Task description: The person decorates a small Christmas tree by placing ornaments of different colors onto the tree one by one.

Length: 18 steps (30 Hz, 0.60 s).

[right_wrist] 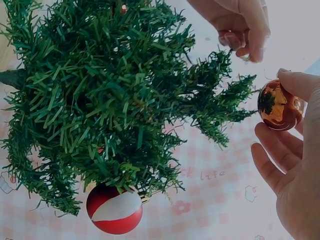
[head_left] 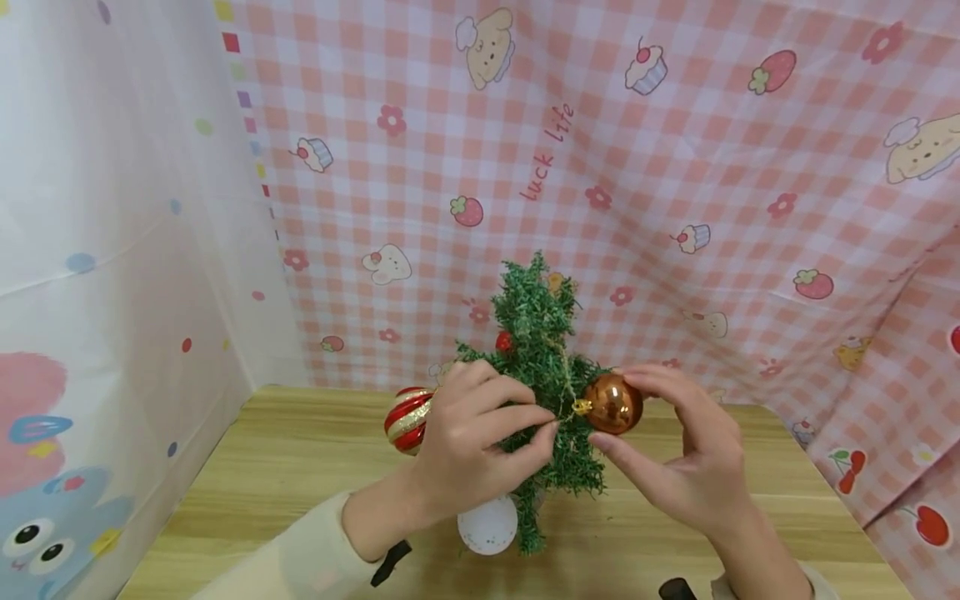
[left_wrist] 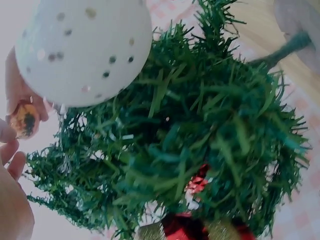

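Note:
A shiny copper-coloured bauble (head_left: 613, 403) is held between the thumb and fingers of my right hand (head_left: 697, 454), its gold cap turned left. My left hand (head_left: 480, 429) pinches the bauble's gold string (head_left: 567, 375) with thumb and index finger, just left of the cap. Both hands are in front of a small green artificial Christmas tree (head_left: 534, 308). From its branches hang a white speckled bauble (head_left: 487, 525), below my left hand, and a red and gold striped bauble (head_left: 407, 421), partly hidden behind that hand. The right wrist view shows the copper bauble (right_wrist: 280, 106) beside the branch tips.
The tree stands on a wood-grain table (head_left: 300, 467). A red and white bauble (right_wrist: 115, 209) hangs on another side of it, and a small red ornament (head_left: 504, 342) sits among the upper branches. A pink checked cloth (head_left: 420, 167) hangs behind, with a white printed curtain (head_left: 127, 208) at left.

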Motion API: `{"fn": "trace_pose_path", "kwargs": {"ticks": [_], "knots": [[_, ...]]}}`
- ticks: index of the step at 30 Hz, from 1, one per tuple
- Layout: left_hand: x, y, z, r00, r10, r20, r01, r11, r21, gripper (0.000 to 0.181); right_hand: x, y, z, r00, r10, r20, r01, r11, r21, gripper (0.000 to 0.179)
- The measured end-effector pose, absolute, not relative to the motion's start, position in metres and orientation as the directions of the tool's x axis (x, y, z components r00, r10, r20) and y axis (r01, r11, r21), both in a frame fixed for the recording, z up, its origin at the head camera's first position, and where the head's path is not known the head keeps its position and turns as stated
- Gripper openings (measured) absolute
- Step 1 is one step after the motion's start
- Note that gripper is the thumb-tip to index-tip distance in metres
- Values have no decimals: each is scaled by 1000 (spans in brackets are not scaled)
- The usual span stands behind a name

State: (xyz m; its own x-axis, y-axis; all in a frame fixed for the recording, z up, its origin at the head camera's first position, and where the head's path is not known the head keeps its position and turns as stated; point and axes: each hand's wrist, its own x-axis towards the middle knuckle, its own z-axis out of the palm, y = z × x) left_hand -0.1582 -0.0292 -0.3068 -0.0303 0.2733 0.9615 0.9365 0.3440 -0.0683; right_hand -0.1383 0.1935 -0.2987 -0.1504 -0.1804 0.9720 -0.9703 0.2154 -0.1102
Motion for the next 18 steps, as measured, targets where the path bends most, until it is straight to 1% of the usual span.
{"fn": "trace_pose_path", "kwargs": {"ticks": [9, 18], "knots": [[-163, -36, -295, -33, 244, 969, 928, 368, -61, 7, -146, 196, -300, -192, -203, 960, -942, 314, -122, 62], [-166, -40, -291, -94, 251, 963, 906, 423, -22, 9, -151, 198, -302, -220, -216, 951, -916, 382, -125, 63]]}}
